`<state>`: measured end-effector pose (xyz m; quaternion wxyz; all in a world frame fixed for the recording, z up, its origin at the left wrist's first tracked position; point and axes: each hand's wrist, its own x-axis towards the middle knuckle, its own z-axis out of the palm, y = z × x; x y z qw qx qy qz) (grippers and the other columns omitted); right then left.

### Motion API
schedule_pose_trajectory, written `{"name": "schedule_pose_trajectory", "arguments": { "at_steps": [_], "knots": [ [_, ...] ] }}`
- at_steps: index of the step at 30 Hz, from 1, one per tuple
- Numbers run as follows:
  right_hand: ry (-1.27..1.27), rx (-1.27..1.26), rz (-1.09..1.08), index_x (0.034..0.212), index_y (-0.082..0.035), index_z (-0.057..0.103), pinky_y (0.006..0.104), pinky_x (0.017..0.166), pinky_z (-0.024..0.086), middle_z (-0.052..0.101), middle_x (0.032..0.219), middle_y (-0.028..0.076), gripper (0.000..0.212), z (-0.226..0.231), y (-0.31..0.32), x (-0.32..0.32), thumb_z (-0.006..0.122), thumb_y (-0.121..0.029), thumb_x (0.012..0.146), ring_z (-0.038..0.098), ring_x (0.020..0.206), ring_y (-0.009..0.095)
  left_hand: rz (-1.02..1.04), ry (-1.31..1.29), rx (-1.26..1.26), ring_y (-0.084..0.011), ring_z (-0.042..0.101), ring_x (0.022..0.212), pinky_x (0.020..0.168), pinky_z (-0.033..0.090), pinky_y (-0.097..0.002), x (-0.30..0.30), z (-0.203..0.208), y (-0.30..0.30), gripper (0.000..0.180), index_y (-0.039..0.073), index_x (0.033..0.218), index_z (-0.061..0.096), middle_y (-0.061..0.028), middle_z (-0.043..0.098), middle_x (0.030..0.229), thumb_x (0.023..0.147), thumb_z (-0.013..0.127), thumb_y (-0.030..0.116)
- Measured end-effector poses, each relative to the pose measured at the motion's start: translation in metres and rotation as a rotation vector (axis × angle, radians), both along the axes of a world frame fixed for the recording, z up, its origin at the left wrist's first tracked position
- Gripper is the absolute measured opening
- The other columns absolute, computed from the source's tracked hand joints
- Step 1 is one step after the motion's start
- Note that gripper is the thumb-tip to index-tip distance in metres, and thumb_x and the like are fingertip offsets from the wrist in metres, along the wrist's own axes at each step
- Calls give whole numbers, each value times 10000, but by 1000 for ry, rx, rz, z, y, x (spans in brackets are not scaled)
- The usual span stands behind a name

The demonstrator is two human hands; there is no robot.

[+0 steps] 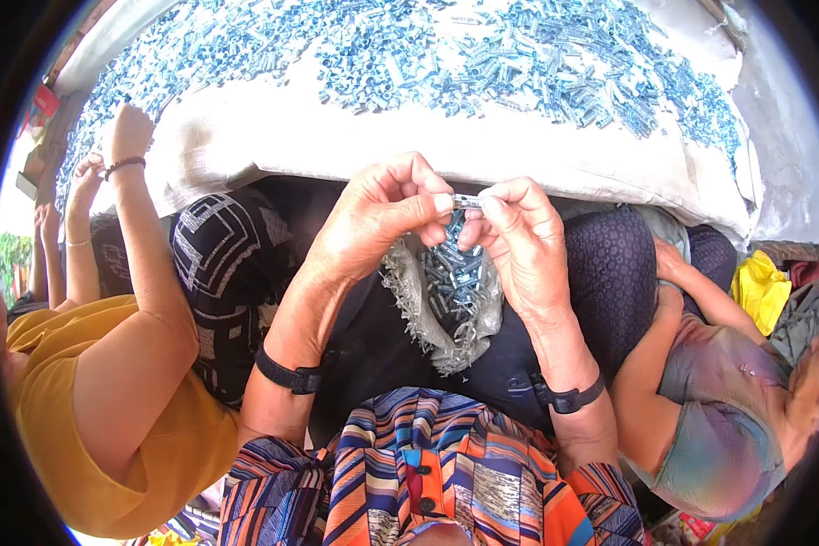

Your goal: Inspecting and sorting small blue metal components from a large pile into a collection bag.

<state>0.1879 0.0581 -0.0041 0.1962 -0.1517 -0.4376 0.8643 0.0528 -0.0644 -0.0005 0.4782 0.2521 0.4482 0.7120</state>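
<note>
My left hand point(387, 218) and my right hand point(523, 237) meet at the table's near edge. Between them, pinched at both ends by thumbs and fingertips, is a small silvery tube-like piece point(467, 201); its exact kind is too small to make out. Right below my hands, a frayed grey sack point(408, 296) lies open on my lap, with many small blue-grey tube-like pieces point(455, 273) inside. My fingers hide part of its mouth.
A pale cloth-covered table point(273, 136) spreads ahead, heaped with small blue tube-like pieces point(564, 68). On the left sits a person in a yellow top point(146, 391), arms over the table. Another person point(719, 409) sits close on the right, near a yellow bag point(761, 289).
</note>
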Motion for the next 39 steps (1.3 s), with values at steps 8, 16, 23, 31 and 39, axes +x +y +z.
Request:
{"name": "schedule_pose_trajectory", "arguments": {
  "at_steps": [8, 16, 23, 31, 39],
  "knots": [
    [41, -303, 287, 925, -22, 524, 282, 590, 518, 590, 786, 85, 122, -7, 1, 7, 503, -141, 936, 602, 613, 157, -172, -142, 67, -73, 492, 560, 510, 381, -193, 11, -8, -3, 219, 51, 849, 526, -14, 556, 754, 807, 703, 172],
    [-88, 8, 304, 940, -11, 551, 252, 646, 499, 599, 813, 56, 135, 3, 12, 7, 553, -144, 916, 591, 693, 111, -176, 129, -79, -42, 471, 617, 546, 362, -182, -7, -12, -15, 252, 63, 892, 575, 24, 550, 778, 761, 748, 191],
    [-390, 1128, -238, 889, 9, 558, 276, 616, 450, 604, 733, 84, 115, 13, 74, -26, 584, -87, 829, 559, 665, 123, 322, 932, -393, -159, 569, 663, 622, 453, -284, -39, -3, 24, 172, 5, 863, 599, -69, 613, 745, 806, 651, 158],
    [-402, 1789, -285, 905, -36, 522, 448, 686, 466, 611, 816, 177, 154, 4, 104, -71, 539, -54, 754, 589, 753, 368, 529, 1435, -522, -312, 602, 724, 667, 474, -388, -37, -18, 71, 258, 16, 803, 573, -143, 603, 752, 766, 682, 247],
    [-402, 1586, -291, 997, -52, 542, 348, 623, 487, 627, 794, 128, 197, 7, 102, -68, 559, -53, 800, 632, 707, 247, 538, 1350, -368, -253, 608, 668, 613, 478, -336, -49, -26, 59, 204, 2, 892, 596, -133, 616, 747, 825, 624, 192]
  ]
}}
